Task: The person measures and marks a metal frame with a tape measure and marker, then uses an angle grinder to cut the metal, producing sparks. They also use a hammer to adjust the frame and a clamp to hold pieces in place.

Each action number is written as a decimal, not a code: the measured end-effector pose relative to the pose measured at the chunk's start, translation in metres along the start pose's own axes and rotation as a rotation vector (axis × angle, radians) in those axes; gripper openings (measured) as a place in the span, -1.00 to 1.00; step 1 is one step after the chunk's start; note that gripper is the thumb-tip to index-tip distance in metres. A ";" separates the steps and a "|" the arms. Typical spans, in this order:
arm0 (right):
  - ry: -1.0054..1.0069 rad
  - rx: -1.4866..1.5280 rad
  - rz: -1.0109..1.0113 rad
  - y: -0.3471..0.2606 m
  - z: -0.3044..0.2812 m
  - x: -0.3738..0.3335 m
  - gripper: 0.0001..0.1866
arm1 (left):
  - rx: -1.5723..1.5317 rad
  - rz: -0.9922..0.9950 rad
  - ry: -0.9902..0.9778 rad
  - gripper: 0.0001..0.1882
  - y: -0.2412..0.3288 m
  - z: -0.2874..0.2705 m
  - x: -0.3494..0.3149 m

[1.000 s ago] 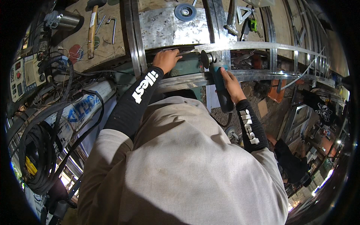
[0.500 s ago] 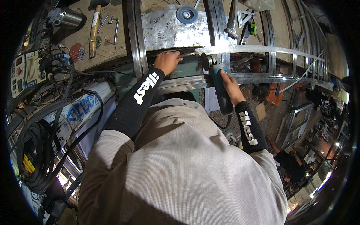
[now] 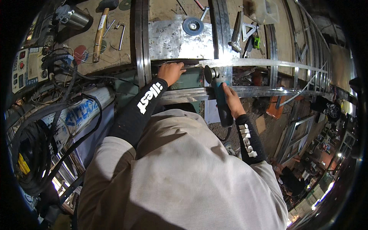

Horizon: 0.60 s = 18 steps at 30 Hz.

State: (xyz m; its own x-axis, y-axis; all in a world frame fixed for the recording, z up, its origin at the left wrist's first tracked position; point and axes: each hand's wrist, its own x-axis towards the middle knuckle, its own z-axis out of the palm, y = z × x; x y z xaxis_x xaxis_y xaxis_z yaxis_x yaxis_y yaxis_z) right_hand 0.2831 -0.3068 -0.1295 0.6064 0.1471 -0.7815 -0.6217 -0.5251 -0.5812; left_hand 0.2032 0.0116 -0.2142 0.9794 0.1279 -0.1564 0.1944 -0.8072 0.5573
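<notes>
My right hand point(image 3: 234, 101) is wrapped round the body of a teal and black angle grinder point(image 3: 222, 100). The grinder's disc point(image 3: 208, 74) stands beside the left end of a long, shiny flat metal bar point(image 3: 260, 62), and I cannot tell whether they touch. To the left of the disc, my left hand point(image 3: 171, 73) closes its fingers on a thin metal strip point(image 3: 191, 65) at the table's near edge; its fingertips are partly hidden. Under the grinder runs a square metal tube point(image 3: 184, 96) of a frame. Black sleeves cover both my forearms.
On the table lie a loose grinding disc point(image 3: 193, 26), a wooden-handled hammer point(image 3: 100, 36), a clamp point(image 3: 237, 32) and a white triangular square point(image 3: 249, 31). A welding machine point(image 3: 26, 69) and coiled black cables point(image 3: 28, 153) are at the left. Another person point(image 3: 293, 180) is at the lower right.
The view has shifted, so the table and tools sit lower in the picture. Both hands keep their places, the right on the grinder and the left at the strip. The bright glare by the disc has lessened.
</notes>
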 end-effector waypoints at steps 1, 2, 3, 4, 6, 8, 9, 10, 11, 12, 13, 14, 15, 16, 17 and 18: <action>-0.013 -0.006 -0.026 -0.002 0.001 -0.002 -0.13 | -0.023 0.020 0.007 -0.68 0.000 0.001 0.000; -0.032 -0.019 -0.053 -0.004 0.002 -0.004 -0.15 | -0.042 0.025 0.014 -0.68 0.000 0.001 0.000; -0.029 -0.046 -0.051 -0.008 0.003 -0.005 -0.17 | -0.062 0.022 0.020 -0.67 -0.001 0.002 -0.001; -0.018 -0.061 -0.033 -0.011 0.006 -0.008 -0.20 | -0.027 0.028 0.001 -0.68 -0.001 0.003 -0.001; -0.060 0.003 -0.064 -0.021 0.010 -0.016 -0.25 | -0.047 0.025 0.014 -0.70 -0.002 0.004 -0.003; -0.100 0.020 -0.038 -0.032 0.012 -0.025 -0.29 | -0.041 0.030 0.023 -0.70 -0.003 0.004 -0.003; -0.087 0.002 -0.032 -0.037 0.014 -0.027 -0.29 | -0.042 0.029 0.025 -0.71 -0.003 0.004 -0.003; -0.084 -0.008 -0.031 -0.041 0.016 -0.030 -0.29 | -0.047 0.031 0.007 -0.71 -0.003 0.004 -0.004; -0.084 -0.014 -0.033 -0.044 0.016 -0.032 -0.30 | -0.051 0.032 0.029 -0.71 -0.002 0.004 -0.004; -0.094 0.002 -0.040 -0.046 0.017 -0.033 -0.30 | -0.056 0.032 0.033 -0.72 -0.001 0.004 -0.004; -0.077 -0.004 -0.037 -0.048 0.018 -0.034 -0.31 | -0.056 0.030 0.032 -0.72 -0.001 0.004 -0.005; -0.068 -0.004 -0.036 -0.048 0.018 -0.035 -0.31 | -0.059 0.027 0.034 -0.72 0.001 0.004 -0.006; -0.060 -0.003 -0.037 -0.048 0.019 -0.035 -0.32 | -0.058 0.025 0.031 -0.72 0.000 0.004 -0.006; -0.057 -0.020 -0.019 -0.047 0.018 -0.039 -0.32 | -0.066 0.018 -0.004 -0.73 0.003 0.005 -0.010; -0.057 -0.035 -0.012 -0.047 0.018 -0.040 -0.33 | -0.067 0.019 0.028 -0.73 0.004 0.005 -0.010; -0.043 -0.051 0.003 -0.047 0.017 -0.041 -0.33 | -0.071 0.018 0.037 -0.72 0.005 0.006 -0.011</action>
State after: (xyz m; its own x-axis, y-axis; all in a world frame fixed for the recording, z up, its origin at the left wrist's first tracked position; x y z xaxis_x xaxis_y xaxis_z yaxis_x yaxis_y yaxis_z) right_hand 0.2791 -0.2735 -0.0735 0.5820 0.1811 -0.7927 -0.5965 -0.5674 -0.5676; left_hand 0.1927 0.0027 -0.2148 0.9838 0.1363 -0.1165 0.1792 -0.7670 0.6161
